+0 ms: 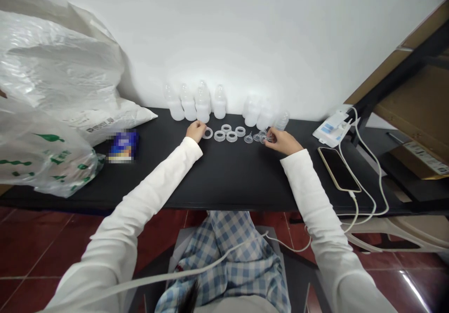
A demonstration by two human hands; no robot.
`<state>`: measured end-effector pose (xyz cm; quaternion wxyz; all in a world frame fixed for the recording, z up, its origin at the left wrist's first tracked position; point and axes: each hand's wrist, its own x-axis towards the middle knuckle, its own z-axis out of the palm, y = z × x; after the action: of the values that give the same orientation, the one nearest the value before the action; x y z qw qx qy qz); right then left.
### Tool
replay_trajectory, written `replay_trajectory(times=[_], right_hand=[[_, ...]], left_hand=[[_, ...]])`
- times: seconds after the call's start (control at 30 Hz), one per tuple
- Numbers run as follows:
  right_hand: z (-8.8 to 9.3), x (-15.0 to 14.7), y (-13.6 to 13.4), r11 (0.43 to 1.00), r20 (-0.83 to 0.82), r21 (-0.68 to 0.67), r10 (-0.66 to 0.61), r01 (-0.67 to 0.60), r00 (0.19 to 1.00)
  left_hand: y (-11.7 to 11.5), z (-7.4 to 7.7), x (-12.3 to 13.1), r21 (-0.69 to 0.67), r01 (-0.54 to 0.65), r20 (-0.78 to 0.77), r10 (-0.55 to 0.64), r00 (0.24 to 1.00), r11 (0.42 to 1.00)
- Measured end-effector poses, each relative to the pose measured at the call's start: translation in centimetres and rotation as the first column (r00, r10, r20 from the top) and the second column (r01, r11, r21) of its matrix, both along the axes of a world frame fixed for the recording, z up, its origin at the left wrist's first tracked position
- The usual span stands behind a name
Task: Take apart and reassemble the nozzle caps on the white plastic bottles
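Note:
My left hand [196, 131] has its fingers closed at the edge of a translucent bottle collar ring [208, 133]. Several more collar rings [231, 136] lie in a loose group to its right. My right hand [283, 141] is closed in a pinch on a clear silicone bottle nipple [268, 139], partly hidden by the fingers. Beside it a few similar nipples [249, 138] rest on the black table. Behind my left hand stand several domed-top baby bottles [202, 105]; behind my right hand are several whitish bottle bodies [266, 118], whose tops blend into the wall.
Large plastic bags [59, 69] and a blurred blue packet [122, 145] take up the left of the black table [224, 182]. On the right lie a phone [339, 169] with a white cable and a white-blue package [331, 128]. A white wall [245, 32] rises behind.

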<state>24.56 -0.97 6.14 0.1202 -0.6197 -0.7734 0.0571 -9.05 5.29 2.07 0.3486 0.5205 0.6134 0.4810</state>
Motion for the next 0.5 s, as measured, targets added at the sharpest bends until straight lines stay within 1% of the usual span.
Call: replay_trajectory(times=[0.03, 0.1, 0.17, 0.23, 0.3, 0.4, 0.43, 0.47, 0.5], right_hand=[[0.0, -0.2, -0.1, 0.999, 0.034, -0.027, -0.017, 0.018, 0.999], [0.0, -0.4, -0.1, 0.997, 0.103, -0.033, -0.062, 0.066, 0.993], [-0.2, -0.4, -0.1, 0.994, 0.157, -0.011, -0.103, 0.106, 0.982], [-0.4, -0.5, 0.0, 0.993, 0.191, 0.01, -0.118, 0.119, 0.974], [-0.6, -0.4, 0.1, 0.993, 0.21, 0.028, -0.118, 0.115, 0.97], [-0.7, -0.4, 0.3, 0.985, 0.206, 0.108, -0.154, 0.134, 0.966], [-0.6, -0.4, 0.3, 0.975, 0.196, 0.159, -0.183, 0.153, 0.964], [-0.5, -0.5, 0.4, 0.961, 0.183, 0.218, -0.211, 0.17, 0.96], [-0.4, -0.5, 0.4, 0.943, 0.169, 0.276, -0.235, 0.183, 0.957]], left_hand=[[-0.1, -0.1, -0.1, -0.017, -0.021, -0.106, 0.019, 0.994, 1.0], [-0.2, -0.2, -0.1, -0.028, -0.039, -0.297, 0.029, 0.954, 0.999], [-0.4, -0.2, -0.1, -0.005, -0.037, -0.471, 0.031, 0.881, 0.999], [-0.5, -0.3, 0.1, 0.005, -0.033, -0.593, 0.029, 0.805, 0.999], [-0.6, -0.5, 0.3, 0.028, -0.033, -0.644, 0.043, 0.764, 0.999], [-0.9, -0.4, 1.0, 0.126, -0.008, -0.635, 0.086, 0.768, 0.992], [-1.1, -0.3, 1.4, 0.169, 0.035, -0.628, 0.08, 0.774, 0.985], [-1.2, -0.1, 1.8, 0.21, 0.104, -0.625, 0.051, 0.779, 0.972], [-1.4, 0.1, 2.3, 0.239, 0.199, -0.633, -0.002, 0.774, 0.95]])
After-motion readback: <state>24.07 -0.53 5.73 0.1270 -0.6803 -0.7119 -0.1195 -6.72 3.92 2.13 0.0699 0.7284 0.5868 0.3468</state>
